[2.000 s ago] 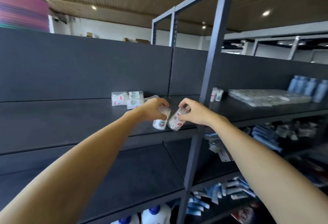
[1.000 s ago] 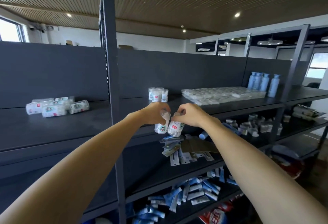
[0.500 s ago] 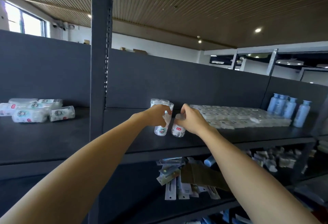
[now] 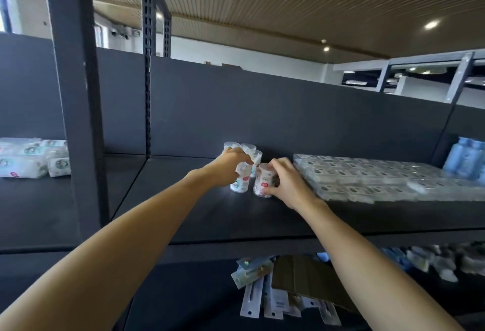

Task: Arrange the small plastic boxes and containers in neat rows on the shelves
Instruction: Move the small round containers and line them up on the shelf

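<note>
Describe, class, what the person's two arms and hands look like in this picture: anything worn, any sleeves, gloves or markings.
Both forearms are bare along all that shows; no sleeve reaches into the picture. The left hand and the right hand wear no gloves. No watch, bracelet or ring shows, and no markings can be made out.

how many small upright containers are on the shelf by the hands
5 visible: one in the left hand at, one in the right hand at, and three standing behind them at and. The hands may hide more.
</note>
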The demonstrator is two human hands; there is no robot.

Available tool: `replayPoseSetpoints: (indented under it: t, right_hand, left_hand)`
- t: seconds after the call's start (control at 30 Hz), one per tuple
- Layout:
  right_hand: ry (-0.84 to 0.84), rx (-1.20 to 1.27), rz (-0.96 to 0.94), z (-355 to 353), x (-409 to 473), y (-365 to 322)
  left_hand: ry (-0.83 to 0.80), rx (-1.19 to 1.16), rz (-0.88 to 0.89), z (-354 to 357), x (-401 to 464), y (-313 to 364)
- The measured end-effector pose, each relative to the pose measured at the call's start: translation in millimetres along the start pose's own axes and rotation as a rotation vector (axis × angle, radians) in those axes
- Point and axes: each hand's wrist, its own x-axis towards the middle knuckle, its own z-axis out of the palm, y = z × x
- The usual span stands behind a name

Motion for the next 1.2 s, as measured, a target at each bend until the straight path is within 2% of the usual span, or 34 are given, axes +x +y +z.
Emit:
replayPoseSetpoints:
  t: [0.23, 0.37, 0.5, 0.63, 0.93, 1.2]
  right_hand:
    - [0.132, -0.042, -0.119, 16.1, 26.9, 12.9]
    - [0.121, 0.02, -0.187, 24.2, 34.3, 17.0]
    - [0.147, 0.048, -0.255, 26.0, 38.9, 28.7]
    - [0.197, 0.043, -0.276, 33.2, 41.9, 30.0]
    - [0.065, 0.197, -0.263, 37.2, 52.0, 28.1]
    - [0.039, 0.077, -0.224, 29.8, 56.6, 24.8]
  left_hand:
    - [0.125, -0.04, -0.096, 7.0, 2.8, 12.7]
    - [0.179, -0.051, -0.162, 19.0, 2.6, 8.0]
    - [0.256, -0.006, -0.163, 27.7, 5.1, 6.4]
    - [0.261, 0.031, -0.114, 32.3, 7.6, 2.9]
    - [0.254, 0.069, -0.147, 23.1, 6.1, -7.7]
    - [0.25, 0.162, -0.103, 26.3, 10.0, -8.1]
